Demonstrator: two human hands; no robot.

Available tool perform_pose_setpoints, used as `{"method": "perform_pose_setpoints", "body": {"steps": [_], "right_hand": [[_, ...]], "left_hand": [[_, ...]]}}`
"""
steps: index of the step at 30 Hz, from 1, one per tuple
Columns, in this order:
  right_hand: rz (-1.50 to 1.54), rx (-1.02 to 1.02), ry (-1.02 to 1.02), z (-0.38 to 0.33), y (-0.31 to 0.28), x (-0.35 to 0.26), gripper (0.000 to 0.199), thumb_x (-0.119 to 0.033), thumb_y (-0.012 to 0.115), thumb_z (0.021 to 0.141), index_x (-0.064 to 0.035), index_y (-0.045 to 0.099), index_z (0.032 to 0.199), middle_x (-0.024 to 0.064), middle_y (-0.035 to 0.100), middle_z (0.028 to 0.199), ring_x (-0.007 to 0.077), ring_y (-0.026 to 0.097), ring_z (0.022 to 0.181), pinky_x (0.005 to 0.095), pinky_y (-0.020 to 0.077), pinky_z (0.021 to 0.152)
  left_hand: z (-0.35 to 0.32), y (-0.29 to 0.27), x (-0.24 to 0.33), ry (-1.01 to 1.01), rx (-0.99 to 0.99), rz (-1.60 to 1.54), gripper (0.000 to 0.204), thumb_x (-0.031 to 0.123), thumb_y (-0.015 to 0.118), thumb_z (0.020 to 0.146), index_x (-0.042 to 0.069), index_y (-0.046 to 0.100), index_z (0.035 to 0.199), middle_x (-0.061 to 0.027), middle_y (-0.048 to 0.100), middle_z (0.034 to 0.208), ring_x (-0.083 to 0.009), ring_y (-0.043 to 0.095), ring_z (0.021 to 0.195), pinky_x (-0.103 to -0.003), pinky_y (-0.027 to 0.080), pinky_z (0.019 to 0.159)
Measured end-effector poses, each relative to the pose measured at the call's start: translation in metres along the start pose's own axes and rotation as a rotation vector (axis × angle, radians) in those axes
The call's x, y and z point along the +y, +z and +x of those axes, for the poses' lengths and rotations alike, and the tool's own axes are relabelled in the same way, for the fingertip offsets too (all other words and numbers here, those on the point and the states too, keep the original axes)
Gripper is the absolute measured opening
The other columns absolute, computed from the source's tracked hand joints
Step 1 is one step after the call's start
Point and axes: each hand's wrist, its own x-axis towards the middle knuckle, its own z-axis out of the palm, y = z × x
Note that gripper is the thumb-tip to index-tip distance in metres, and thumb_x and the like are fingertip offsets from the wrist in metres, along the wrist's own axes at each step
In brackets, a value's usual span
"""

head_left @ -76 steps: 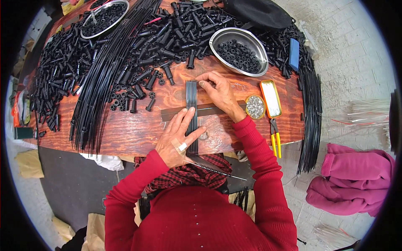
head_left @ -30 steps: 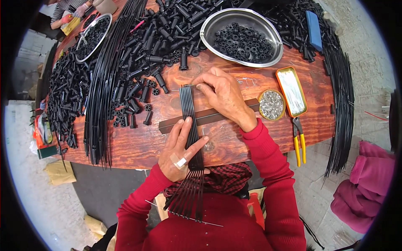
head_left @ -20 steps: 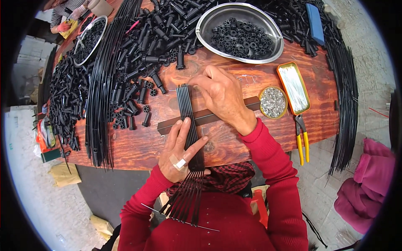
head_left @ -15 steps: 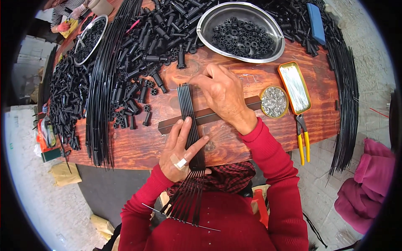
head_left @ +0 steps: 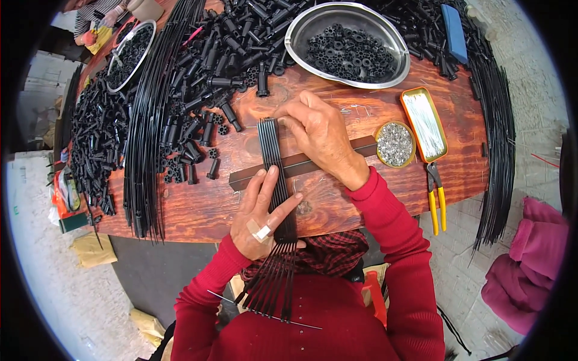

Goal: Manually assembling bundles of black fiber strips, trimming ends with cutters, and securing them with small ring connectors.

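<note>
A flat band of black rods lies across a dark brown bar at the table's near middle, its fanned ends hanging past the edge on a thin metal rod. From my distant seat I see the left hand spread over the band, apparently gripping it with a digit beneath. The right hand narrows to a pinch at the far end; I cannot tell what, if anything, is between its fingertips. Should the left hand ease off, I judge, the overhanging ends could drag the row askew. Uneven pressure at the far end could splay the tips. Just right of the right wrist sits a round tin of silvery pieces, which a wide swing could spill. Beyond it, yellow-handled pliers jut over the near edge, and a sleeve's brush could drop them.
</note>
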Motion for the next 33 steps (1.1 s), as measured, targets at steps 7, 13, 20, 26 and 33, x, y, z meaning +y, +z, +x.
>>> {"method": "perform_pose_setpoints", "body": {"steps": [7,13,20,26,33], "right_hand": [[0.137,-0.024,0.03,0.003,0.002,0.005,0.011,0.001,0.066,0.084,-0.0039,0.069,0.093,0.0116,0.056,0.08,0.0302,0.059,0.08,0.0382,0.0471,0.069],[0.042,0.001,-0.061,-0.001,0.005,0.004,0.015,0.004,0.064,0.083,-0.0025,0.067,0.096,0.0119,0.056,0.085,0.0316,0.06,0.079,0.0406,0.0488,0.069],[-0.088,0.041,-0.103,-0.003,0.007,-0.001,0.015,0.005,0.065,0.081,-0.0024,0.066,0.094,0.0116,0.054,0.083,0.0316,0.061,0.078,0.0408,0.0494,0.065],[0.048,0.0,-0.031,-0.001,0.002,0.0,0.015,0.005,0.065,0.08,-0.0024,0.067,0.093,0.011,0.055,0.082,0.0306,0.061,0.077,0.04,0.0498,0.064],[-0.094,0.077,-0.101,-0.003,0.004,-0.007,0.012,0.003,0.066,0.082,-0.0038,0.069,0.092,0.011,0.056,0.081,0.0301,0.061,0.075,0.0385,0.05,0.063]], "left_hand": [[0.002,-0.001,-0.001,0.008,0.003,-0.005,0.086,0.057,0.082,0.062,0.02,0.058,0.136,-0.0262,0.027,0.156,-0.0494,0.036,0.134,-0.055,0.037,0.107],[0.0,0.001,-0.001,0.008,0.01,0.016,0.082,0.064,0.079,0.065,0.015,0.065,0.129,-0.0286,0.029,0.155,-0.0523,0.033,0.137,-0.056,0.035,0.11],[0.0,0.001,-0.001,0.006,0.009,0.021,0.082,0.064,0.079,0.065,0.015,0.064,0.13,-0.029,0.03,0.155,-0.0521,0.033,0.137,-0.056,0.035,0.11],[0.0,0.0,-0.001,0.006,-0.004,0.024,0.083,0.064,0.079,0.065,0.016,0.063,0.13,-0.0288,0.029,0.154,-0.0521,0.033,0.137,-0.056,0.036,0.109],[0.001,0.001,-0.001,0.014,-0.001,0.025,0.081,0.063,0.079,0.066,0.016,0.063,0.13,-0.0281,0.03,0.154,-0.0522,0.033,0.137,-0.056,0.036,0.109]]}}
